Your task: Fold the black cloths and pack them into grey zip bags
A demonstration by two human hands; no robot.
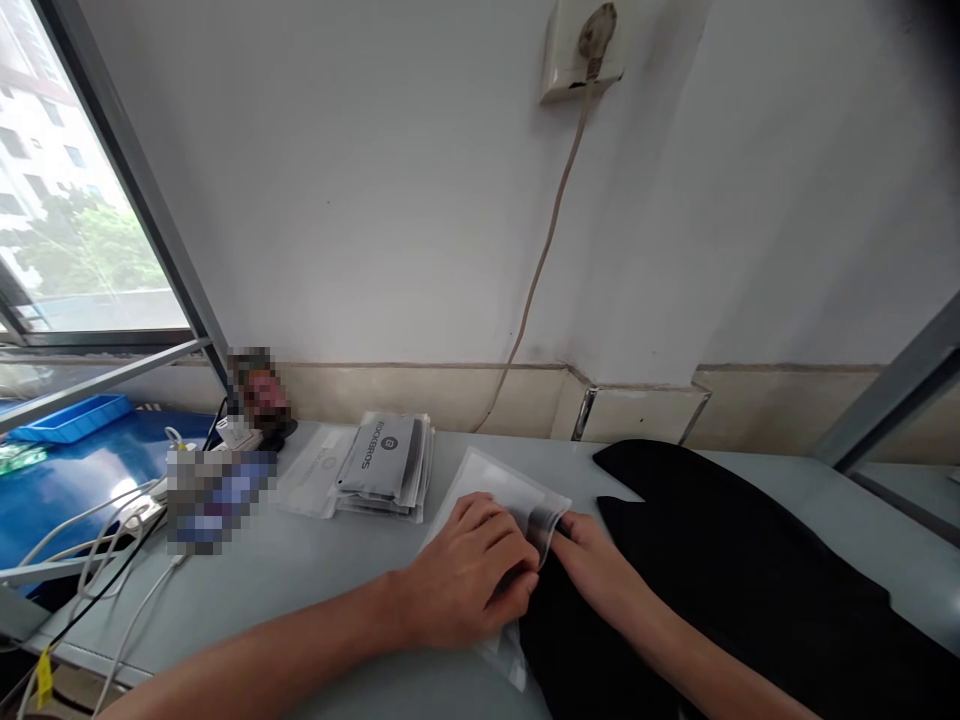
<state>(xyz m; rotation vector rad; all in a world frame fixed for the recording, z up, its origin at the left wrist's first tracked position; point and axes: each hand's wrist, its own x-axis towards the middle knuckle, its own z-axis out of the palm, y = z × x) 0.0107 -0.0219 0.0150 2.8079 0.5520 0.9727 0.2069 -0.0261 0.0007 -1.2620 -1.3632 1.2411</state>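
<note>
A frosted plastic bag (487, 480) lies slanted on the grey table in front of me. My left hand (476, 570) is closed on the bag near its mouth, thumb and fingers pinching the edge. At the opening is my right hand (589, 560), its fingertips partly hidden inside the bag's mouth and closed on black cloth (577, 635). Some dark material shows through the plastic by those fingers. More of the black fabric (720, 530) spreads flat over the right side of the table, around and beyond my right forearm.
Left of the bag sits a stack of packed grey pouches (382, 460) in clear bags, beside a flat clear bag (315, 470). White cables and a power strip (142, 510) lie at the left edge, near a blue tray (75, 418). A plugged-in cord (551, 230) hangs down the wall.
</note>
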